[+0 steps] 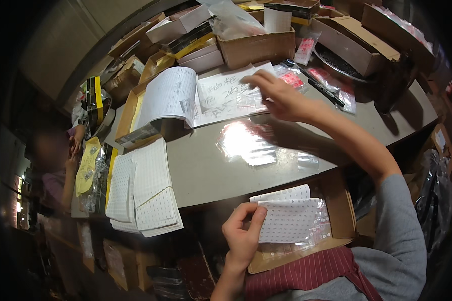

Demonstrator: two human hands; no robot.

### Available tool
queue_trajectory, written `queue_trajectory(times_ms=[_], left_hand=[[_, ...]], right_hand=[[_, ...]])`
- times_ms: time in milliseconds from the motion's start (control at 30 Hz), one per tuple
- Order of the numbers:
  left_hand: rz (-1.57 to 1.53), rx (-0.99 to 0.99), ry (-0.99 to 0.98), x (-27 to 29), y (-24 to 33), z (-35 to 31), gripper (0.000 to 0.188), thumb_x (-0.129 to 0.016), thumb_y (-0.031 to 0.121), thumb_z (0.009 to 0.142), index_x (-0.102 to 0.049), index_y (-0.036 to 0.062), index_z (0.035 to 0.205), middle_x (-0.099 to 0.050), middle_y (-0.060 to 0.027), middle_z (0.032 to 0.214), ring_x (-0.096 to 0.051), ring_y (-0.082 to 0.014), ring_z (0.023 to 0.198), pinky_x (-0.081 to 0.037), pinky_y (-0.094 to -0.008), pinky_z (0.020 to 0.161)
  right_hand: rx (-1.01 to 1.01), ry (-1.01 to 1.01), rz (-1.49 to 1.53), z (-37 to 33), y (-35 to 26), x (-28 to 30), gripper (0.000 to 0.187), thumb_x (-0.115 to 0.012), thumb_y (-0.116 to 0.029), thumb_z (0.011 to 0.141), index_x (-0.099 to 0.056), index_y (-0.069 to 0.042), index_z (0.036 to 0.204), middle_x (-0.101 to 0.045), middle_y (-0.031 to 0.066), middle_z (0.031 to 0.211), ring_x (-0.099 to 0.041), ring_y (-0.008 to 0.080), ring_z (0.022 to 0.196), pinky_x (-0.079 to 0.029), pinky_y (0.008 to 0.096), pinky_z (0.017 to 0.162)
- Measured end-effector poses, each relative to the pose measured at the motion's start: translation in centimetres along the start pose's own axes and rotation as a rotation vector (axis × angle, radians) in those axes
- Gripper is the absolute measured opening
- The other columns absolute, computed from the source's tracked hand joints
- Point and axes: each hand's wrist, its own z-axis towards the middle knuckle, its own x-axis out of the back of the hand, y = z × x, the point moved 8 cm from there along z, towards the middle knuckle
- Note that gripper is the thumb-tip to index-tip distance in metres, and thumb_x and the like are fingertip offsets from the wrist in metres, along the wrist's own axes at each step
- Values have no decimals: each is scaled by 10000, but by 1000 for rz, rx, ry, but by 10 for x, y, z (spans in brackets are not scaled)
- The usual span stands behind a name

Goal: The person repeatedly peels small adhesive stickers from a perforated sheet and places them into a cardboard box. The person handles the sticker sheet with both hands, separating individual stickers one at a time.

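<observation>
Above an open cardboard box (342,208), the left hand (242,233) clamps its thumb and fingers on a printed sheet (289,223). Over handwritten papers (215,103) on the worktop (196,173), the right hand (284,98) curls; whether its fingers meet, I cannot tell. At left lie 2 stacks of printed sheets (153,195).

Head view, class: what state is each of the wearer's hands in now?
Left hand: closed, pinching a white printed sheet.
Right hand: fingers bent, over handwritten papers; whether it grips anything cannot be told.
</observation>
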Motion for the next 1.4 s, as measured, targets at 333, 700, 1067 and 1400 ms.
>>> queue_trajectory(times_ms=[333, 700, 1067, 1400], left_hand=[[-71, -20, -10, 1, -1, -2, 74, -733, 18, 928, -697, -44, 945, -680, -47, 858, -595, -98, 772, -479, -241, 706], [24, -96, -68, -9, 18, -3, 70, -729, 19, 923, -703, -45, 934, -695, -55, 835, -623, -115, 775, -493, -251, 723], [-10, -74, -18, 2, 14, -10, 111, -703, 70, 972, -681, -34, 939, -651, 8, 837, -558, -62, 784, -450, -216, 726], [-82, -29, 0, 3, 14, -12, 106, -696, 68, 976, -680, -35, 953, -654, 10, 859, -557, -56, 798, -446, -211, 734]], right_hand=[[-170, -268, 232, -108, -41, 38, 622, -635, 17, 811, -500, -39, 1416, -578, 152, 1216, -660, 277, 1004, -552, 370, 915], [-378, -386, 248, -95, -6, 22, 383, -684, -135, 912, -533, -41, 1251, -668, 140, 844, -668, 288, 817, -528, 413, 770], [-195, -183, -144, -102, -26, 19, 365, -653, -101, 883, -543, -49, 1228, -654, 188, 889, -658, 377, 865, -523, 482, 786], [-280, -348, -7, -97, -31, 24, 361, -677, -101, 860, -558, -53, 1198, -617, 122, 871, -626, 290, 863, -514, 416, 752]])
